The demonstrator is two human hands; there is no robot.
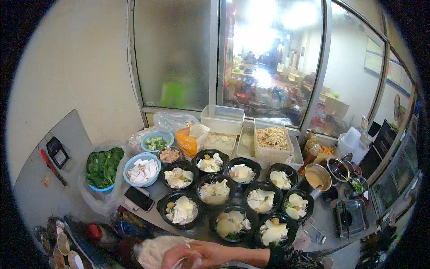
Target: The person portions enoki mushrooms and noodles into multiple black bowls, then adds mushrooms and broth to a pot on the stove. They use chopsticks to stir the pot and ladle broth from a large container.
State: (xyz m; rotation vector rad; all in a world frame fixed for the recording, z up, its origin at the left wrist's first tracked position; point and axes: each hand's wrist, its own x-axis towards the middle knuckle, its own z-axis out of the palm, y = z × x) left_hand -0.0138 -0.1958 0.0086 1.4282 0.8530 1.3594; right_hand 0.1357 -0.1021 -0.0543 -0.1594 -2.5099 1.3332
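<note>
My right hand (186,257), slightly blurred, reaches leftward across the bottom edge from a dark sleeve. Its curled fingers grip a pale bundle (158,250), whose material I cannot make out. My left hand is out of view. Just beyond my forearm stand several black bowls of food on the grey counter. The nearest are a bowl with pale slices and greens (233,223), a bowl at the right front (273,232) and a bowl with white strands (181,208). Pale sheets and slices top most of them.
Leafy greens (104,168), white pieces (142,170) and broccoli (156,143) sit in blue containers at left. A phone (139,198) lies near the front edge. Behind are a tub of strands (272,138) and an orange bag (186,141). A sauce pot (317,178) and glass tray (351,218) stand right.
</note>
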